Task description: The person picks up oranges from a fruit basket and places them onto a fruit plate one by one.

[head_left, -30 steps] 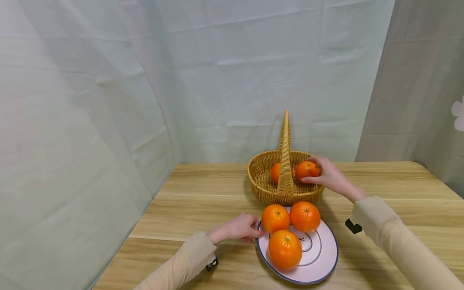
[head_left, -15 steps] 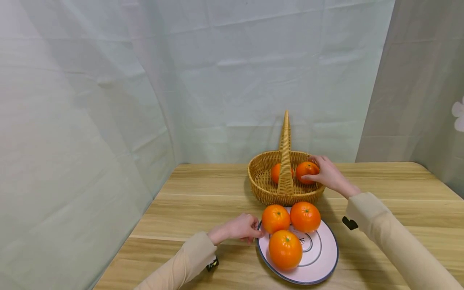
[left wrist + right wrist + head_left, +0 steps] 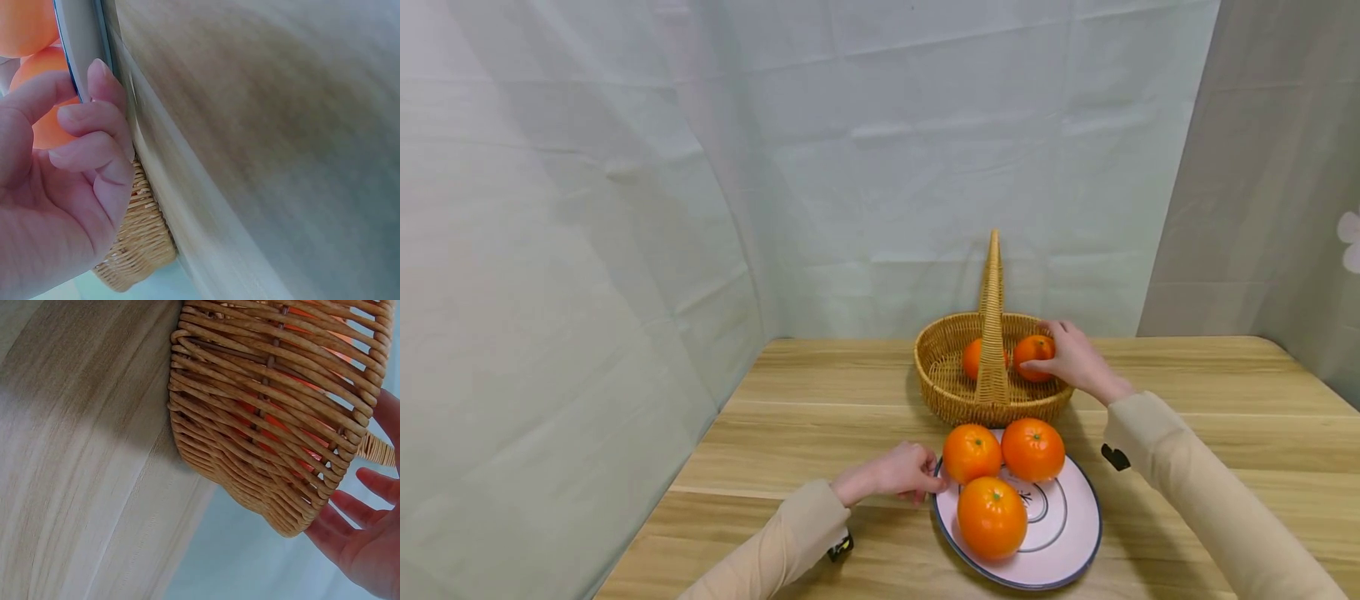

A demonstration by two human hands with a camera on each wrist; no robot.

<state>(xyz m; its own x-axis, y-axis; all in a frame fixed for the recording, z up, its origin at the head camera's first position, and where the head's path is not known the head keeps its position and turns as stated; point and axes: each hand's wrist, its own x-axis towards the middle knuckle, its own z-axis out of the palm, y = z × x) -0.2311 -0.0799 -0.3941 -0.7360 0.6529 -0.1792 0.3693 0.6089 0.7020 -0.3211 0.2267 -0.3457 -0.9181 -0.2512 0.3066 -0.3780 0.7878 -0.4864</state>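
Note:
My left hand [image 3: 901, 472] pinches the left rim of a white plate [image 3: 1063, 550] with blue rings, thumb above and a finger below in the left wrist view. On the plate sit three oranges, the nearest orange [image 3: 992, 518] being the largest in view. My right hand [image 3: 1078, 358] reaches over the right rim of a wicker basket [image 3: 951, 400], its thumb and fingers around an orange [image 3: 1030, 354] inside. Another orange [image 3: 972, 358] lies left of the handle, partly hidden by it. In the right wrist view the weave hides most of the held orange.
The basket's tall arched handle [image 3: 992, 308] rises beside my right hand. Basket and plate stand close together on a wooden table [image 3: 820, 383]. Pale cloth [image 3: 880, 167] hangs behind the table and on its left.
My right wrist and sleeve have shifted left, and the thumb sits slightly higher on the orange. The left hand, plate and basket stay in place.

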